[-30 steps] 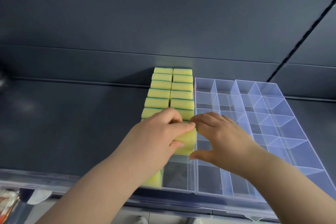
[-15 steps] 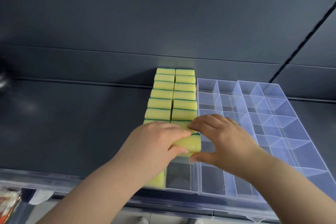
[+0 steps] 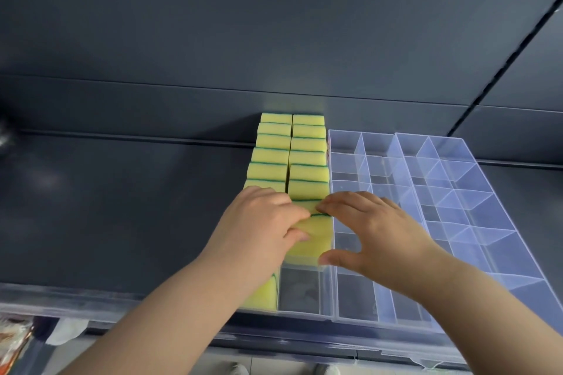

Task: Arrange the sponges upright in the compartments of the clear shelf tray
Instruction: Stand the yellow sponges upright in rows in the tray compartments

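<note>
Several yellow sponges [image 3: 308, 158] with green edges stand upright in two rows at the left of the clear tray [image 3: 475, 216] on a dark shelf. My left hand [image 3: 259, 231] grips one yellow sponge [image 3: 313, 237] near the front of the right row, thumb on its face. The fingertips of my right hand [image 3: 374, 231] touch that sponge's top right edge, and its thumb is at the sponge's lower corner. Another sponge [image 3: 265, 292] shows below my left wrist in the front left compartment.
The tray's compartments to the right hold nothing, as does the front compartment [image 3: 300, 289] under the held sponge. A dark shelf surface [image 3: 122, 207] stretches to the left. A clear front rail [image 3: 61, 298] runs along the shelf edge. Below it a packaged item [image 3: 12, 341] shows.
The held sponge has sunk lower into its compartment and stands straighter against the row. Both hands stayed on it and shifted slightly right with the view.
</note>
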`<state>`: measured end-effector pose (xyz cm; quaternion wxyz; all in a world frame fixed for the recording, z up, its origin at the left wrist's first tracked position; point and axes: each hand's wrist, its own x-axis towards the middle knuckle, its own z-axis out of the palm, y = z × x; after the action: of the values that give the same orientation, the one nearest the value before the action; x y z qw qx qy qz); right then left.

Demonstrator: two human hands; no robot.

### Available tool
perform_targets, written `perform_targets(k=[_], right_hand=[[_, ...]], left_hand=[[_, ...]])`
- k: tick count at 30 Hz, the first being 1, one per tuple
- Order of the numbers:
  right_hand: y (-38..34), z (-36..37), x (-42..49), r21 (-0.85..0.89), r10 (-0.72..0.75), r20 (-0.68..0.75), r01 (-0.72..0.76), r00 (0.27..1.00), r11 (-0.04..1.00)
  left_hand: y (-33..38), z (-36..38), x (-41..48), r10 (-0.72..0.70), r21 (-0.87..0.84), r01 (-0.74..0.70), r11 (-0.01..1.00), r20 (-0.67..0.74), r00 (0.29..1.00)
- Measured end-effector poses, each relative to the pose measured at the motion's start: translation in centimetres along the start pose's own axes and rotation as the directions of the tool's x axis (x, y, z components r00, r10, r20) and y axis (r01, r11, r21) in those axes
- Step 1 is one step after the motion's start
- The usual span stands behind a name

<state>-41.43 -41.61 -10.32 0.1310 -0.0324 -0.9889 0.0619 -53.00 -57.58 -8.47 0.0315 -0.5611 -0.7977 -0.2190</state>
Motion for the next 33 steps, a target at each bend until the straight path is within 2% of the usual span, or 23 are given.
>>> perform_targets(k=[6, 12, 17, 21, 27, 31, 33], right_hand=[[-0.3, 0.1, 0.1, -0.037, -0.001, -0.025, 0.000, 1.000, 0.999], [-0.4, 0.0, 0.3, -0.063, -0.008, -0.019, 0.007, 1.000, 0.998], [-0.4, -0.1, 0.5, -0.078, 0.005, 0.007, -0.004, 1.000, 0.997], [-0.6, -0.3, 0.7, -0.134, 0.006, 0.038, -0.001, 0.999, 0.991], [-0.8, -0.3, 0.9, -0.153, 0.000, 0.061, 0.009, 0.998, 0.988], [-1.0, -0.2, 0.6, -0.141, 0.000, 0.050, 0.007, 0.999, 0.990], [-1.3, -0.2, 0.3, -0.136, 0.009, 0.034, -0.005, 0.999, 0.991]], left_hand=[[-0.3, 0.0, -0.5, 0.017, -0.195, -0.018, 0.981, -0.008, 1.000], [0.1, -0.5, 0.2, -0.060, -0.172, 0.069, 0.983, 0.060, 0.996], [-0.1, 0.1, 0.7, 0.032, -0.122, -0.013, 0.992, 0.151, 0.988], [-0.8, 0.2, -0.3, 0.097, -0.136, -0.081, 0.987, 0.111, 0.989], [-1.0, 0.3, 0.5, -0.013, -0.135, 0.036, 0.990, 0.169, 0.986], [-1.5, 0.4, 0.9, 0.106, -0.040, -0.101, 0.994, 0.197, 0.975], [-1.7, 0.4, 0.3, 0.049, -0.058, -0.040, 0.998, 0.166, 0.985]])
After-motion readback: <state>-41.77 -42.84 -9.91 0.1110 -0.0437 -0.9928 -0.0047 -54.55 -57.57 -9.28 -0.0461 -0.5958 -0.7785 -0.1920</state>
